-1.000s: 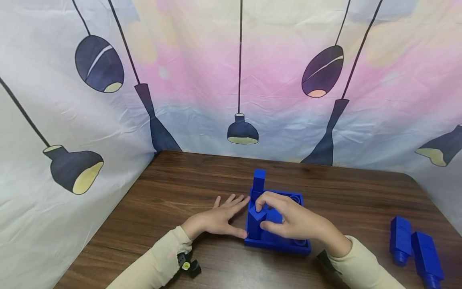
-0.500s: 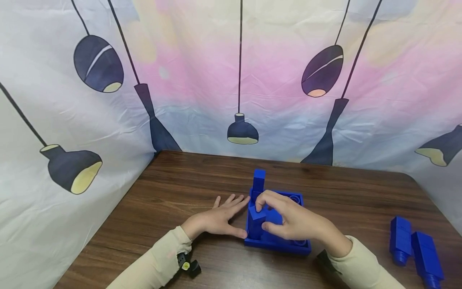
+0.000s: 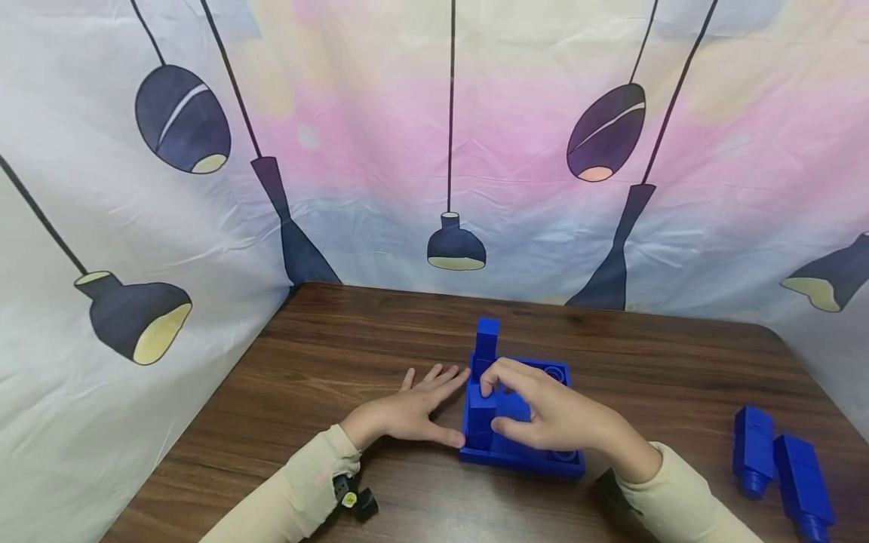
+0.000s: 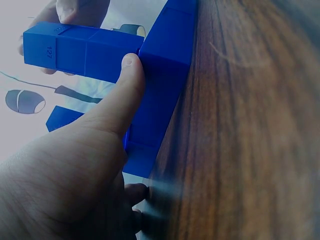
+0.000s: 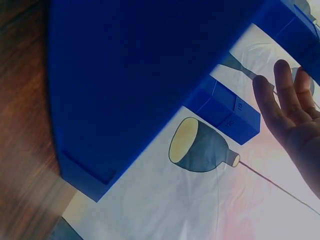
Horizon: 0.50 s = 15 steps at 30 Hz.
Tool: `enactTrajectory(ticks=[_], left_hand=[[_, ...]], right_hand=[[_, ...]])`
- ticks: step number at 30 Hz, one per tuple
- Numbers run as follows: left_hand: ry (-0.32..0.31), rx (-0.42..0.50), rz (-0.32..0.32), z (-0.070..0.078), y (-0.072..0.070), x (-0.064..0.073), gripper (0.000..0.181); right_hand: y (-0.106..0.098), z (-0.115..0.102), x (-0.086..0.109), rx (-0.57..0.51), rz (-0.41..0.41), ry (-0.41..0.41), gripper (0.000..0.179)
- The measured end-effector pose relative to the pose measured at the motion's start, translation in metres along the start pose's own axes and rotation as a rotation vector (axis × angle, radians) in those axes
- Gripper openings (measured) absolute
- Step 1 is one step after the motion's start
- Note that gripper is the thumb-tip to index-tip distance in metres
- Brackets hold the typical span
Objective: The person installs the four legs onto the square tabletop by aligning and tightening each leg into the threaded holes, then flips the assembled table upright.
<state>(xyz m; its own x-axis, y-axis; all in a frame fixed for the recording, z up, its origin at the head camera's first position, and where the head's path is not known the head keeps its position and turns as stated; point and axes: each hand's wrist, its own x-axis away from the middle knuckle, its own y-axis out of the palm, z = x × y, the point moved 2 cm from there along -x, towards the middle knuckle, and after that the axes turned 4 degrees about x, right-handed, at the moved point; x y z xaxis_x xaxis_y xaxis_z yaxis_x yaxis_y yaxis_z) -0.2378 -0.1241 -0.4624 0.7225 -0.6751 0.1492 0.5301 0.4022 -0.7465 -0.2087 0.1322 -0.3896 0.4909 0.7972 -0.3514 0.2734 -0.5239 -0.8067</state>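
Note:
A blue rectangular tray-like base [image 3: 523, 464] lies on the wooden table. At its near left corner stands a square blue post [image 3: 481, 424], marked with small digits in the left wrist view. My right hand [image 3: 546, 407] grips the post's upper end, with curled index finger on top and thumb at its side. Another blue post [image 3: 487, 337] rises from the far left corner. My left hand [image 3: 422, 411] is spread on the table left of the base. Its thumb touches the base near the post's foot, as the left wrist view shows.
Two more blue posts with round ends, one [image 3: 753, 445] beside the other [image 3: 803, 479], lie at the table's right. Round sockets show at the base's right corners, one far [image 3: 555, 374] and one near [image 3: 563, 455]. A lamp-patterned cloth [image 3: 380, 151] hangs behind the table.
The near post has turned about its upright axis, from an edge facing me to a flat face, and now lines up with the base. My left hand stays still.

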Motion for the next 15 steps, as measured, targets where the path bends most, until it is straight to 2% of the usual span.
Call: enactTrajectory(ticks=[10, 15], left_hand=[[0.02, 0.001, 0.006, -0.0013, 0.0, 0.0004, 0.112], [-0.006, -0.013, -0.008, 0.0017, -0.0012, 0.0008, 0.11]], right_hand=[[0.0001, -0.002, -0.0009, -0.028, -0.023, 0.011, 0.036], [-0.0004, -0.0031, -0.0018, -0.044, -0.035, 0.036, 0.037]])
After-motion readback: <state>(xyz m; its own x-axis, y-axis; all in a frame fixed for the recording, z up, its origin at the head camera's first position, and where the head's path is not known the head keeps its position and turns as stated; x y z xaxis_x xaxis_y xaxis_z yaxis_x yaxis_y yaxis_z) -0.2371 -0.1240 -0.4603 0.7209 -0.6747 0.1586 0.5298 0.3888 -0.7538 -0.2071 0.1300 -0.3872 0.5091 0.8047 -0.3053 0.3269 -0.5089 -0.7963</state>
